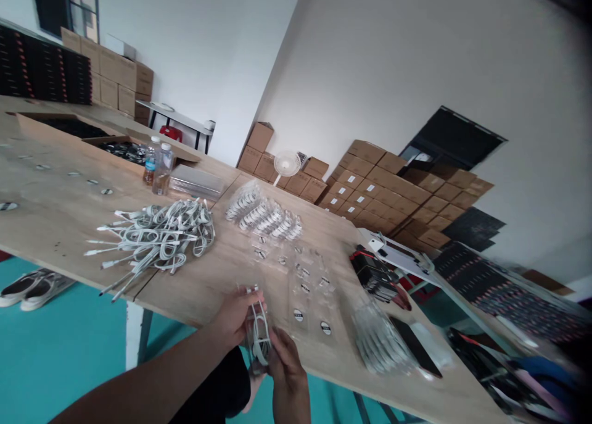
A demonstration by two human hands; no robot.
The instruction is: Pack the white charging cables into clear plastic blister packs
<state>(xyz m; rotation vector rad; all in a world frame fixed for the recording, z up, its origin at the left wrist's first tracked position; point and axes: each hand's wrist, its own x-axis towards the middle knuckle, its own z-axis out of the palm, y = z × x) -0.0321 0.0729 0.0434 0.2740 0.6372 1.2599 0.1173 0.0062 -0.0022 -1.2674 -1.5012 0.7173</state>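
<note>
Between my two hands, at the table's near edge, is a coiled white cable (pixel 261 337) in a clear plastic tray. My left hand (pixel 235 316) grips the tray's upper left side, its fingers closed near the cable's plug end. At the lower right, my right hand (pixel 285 356) is closed on the same tray. A pile of loose white cables (pixel 160 236) lies to the left on the table. Farther back sits a row of packed cables in clear trays (pixel 263 214). Several clear trays with small round labels (pixel 303 288) lie just beyond my right hand.
Stacked clear trays (pixel 382 337) and a dark phone-like slab (pixel 416 347) lie on the right of the wooden table (pixel 203 294). Two plastic bottles (pixel 163 168) stand behind the cable pile, near an open carton (pixel 123 149). Cardboard boxes (pixel 370 177) line the wall.
</note>
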